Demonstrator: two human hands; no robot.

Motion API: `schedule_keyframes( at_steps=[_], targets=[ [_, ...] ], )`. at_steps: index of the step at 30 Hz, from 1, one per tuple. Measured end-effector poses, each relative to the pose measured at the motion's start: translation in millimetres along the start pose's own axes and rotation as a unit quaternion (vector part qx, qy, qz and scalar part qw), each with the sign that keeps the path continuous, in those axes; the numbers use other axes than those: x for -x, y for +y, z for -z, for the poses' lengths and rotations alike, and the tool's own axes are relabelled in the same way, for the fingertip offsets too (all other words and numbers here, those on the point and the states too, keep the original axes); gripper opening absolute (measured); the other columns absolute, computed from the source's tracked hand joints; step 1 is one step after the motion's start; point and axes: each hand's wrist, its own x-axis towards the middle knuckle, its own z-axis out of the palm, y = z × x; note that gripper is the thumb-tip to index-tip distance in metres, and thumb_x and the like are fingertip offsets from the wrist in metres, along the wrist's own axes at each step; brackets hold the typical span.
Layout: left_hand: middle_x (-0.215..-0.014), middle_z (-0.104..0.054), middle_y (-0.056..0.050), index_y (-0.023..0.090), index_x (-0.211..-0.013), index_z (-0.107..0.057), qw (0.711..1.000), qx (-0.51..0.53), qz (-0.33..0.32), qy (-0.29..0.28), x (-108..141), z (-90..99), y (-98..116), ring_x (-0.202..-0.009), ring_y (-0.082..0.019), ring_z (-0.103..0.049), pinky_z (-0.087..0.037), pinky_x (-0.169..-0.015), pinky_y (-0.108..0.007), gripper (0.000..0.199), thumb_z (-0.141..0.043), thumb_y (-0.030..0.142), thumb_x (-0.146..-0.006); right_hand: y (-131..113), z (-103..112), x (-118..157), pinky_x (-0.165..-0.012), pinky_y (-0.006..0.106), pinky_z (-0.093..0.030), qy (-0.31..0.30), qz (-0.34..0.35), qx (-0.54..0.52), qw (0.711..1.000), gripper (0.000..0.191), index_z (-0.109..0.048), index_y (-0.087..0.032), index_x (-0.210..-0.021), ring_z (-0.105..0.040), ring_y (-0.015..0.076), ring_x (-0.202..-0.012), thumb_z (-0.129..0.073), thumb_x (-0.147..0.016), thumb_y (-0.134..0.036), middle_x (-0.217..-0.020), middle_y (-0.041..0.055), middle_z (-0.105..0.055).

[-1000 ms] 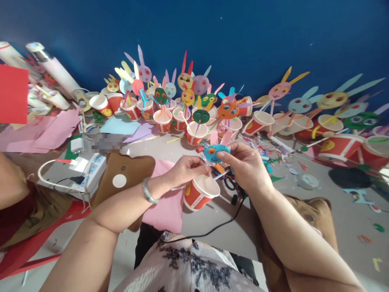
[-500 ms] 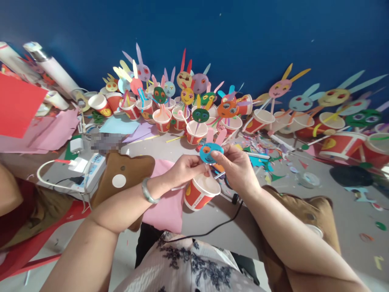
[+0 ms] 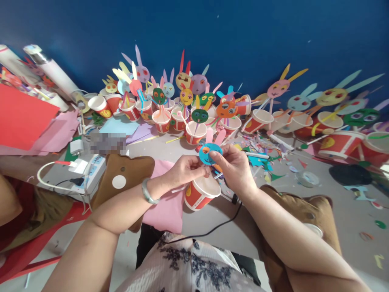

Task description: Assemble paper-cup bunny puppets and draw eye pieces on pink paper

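Observation:
Above a red and white paper cup [image 3: 203, 194], a blue round paper rabbit face [image 3: 208, 155] with pink ears is held upright in both hands. My right hand [image 3: 237, 168] pinches it, with the thumb lying over the right part of the face. My left hand [image 3: 185, 172] is closed at its lower left edge, fingertips pressed against the paper. One orange eye and a drawn mouth show on the face; the thumb covers the other eye's place. A white stick end [image 3: 218, 175] shows below my right fingers. The cup stands upright on the table.
Several paper cups with rabbit faces line the blue wall, among them a green face [image 3: 199, 115]. Pink paper [image 3: 165, 202] lies left of the cup. A brown cushion [image 3: 121, 178] and a power strip [image 3: 92, 172] sit further left. Paper scraps and a tape roll [image 3: 306, 179] lie right.
My right thumb has shifted slightly left on the blue face. Red paper at the left edge has moved further right and down. The cup stays in place.

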Motion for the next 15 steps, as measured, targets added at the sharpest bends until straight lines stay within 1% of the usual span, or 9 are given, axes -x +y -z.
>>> schedule_keyframes(
  at_steps=[5,12,15],
  targets=[
    [-0.072,-0.070,-0.008,0.011,-0.070,-0.069,1.000,0.009,0.003,0.009,-0.4,-0.3,-3.4,-0.066,-0.013,-0.063,-0.048,-0.063,-0.023,0.042,-0.077,0.051,-0.078,0.2,-1.7,1.6,-0.056,0.028,-0.044,0.017,0.035,0.031,0.999,0.046,-0.053,-0.022,-0.073,-0.053,0.0141,-0.063,-0.077,-0.076,-0.061,-0.069,0.0000,-0.060],
    [-0.069,-0.069,-0.007,0.011,-0.066,-0.068,1.000,0.017,0.006,0.026,-0.7,-1.9,-3.3,-0.064,-0.013,-0.061,-0.047,-0.061,-0.024,0.045,-0.073,0.054,-0.081,0.3,-3.2,2.7,-0.053,0.026,-0.042,0.014,0.047,0.037,0.998,0.046,-0.050,-0.023,-0.072,-0.050,0.0122,-0.059,-0.075,-0.078,-0.061,-0.066,-0.0020,-0.057],
    [-0.067,-0.068,-0.006,0.011,-0.065,-0.068,0.999,0.024,0.015,0.029,-0.7,-2.5,-3.0,-0.060,-0.011,-0.059,-0.045,-0.059,-0.023,0.046,-0.073,0.054,-0.081,2.3,-3.1,3.5,-0.054,0.027,-0.043,0.014,0.052,0.040,0.998,0.045,-0.051,-0.023,-0.073,-0.051,0.0127,-0.060,-0.074,-0.079,-0.060,-0.066,-0.0018,-0.058]
  ],
)
